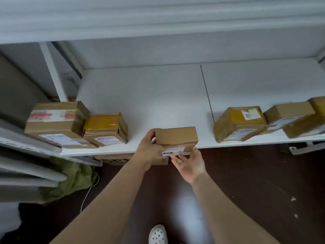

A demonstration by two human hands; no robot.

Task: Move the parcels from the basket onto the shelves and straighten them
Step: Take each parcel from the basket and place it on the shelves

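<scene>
A small brown cardboard parcel (175,138) with a white label on its front sits at the front edge of the white shelf (158,95), near the middle. My left hand (149,148) grips its left side, thumb on the top corner. My right hand (190,166) is below the parcel's front, palm up, with straight fingers touching the label. Two parcels stand at the shelf's left: a large taped box (56,122) and a yellow-taped one (106,128). The basket is out of view.
Three more parcels crowd the shelf's right end: a yellow-taped one (240,123), a brown box (286,115) and one at the frame edge (309,122). Another box (114,158) shows on the level below. A green bag (73,176) and a white cable lie on the dark floor.
</scene>
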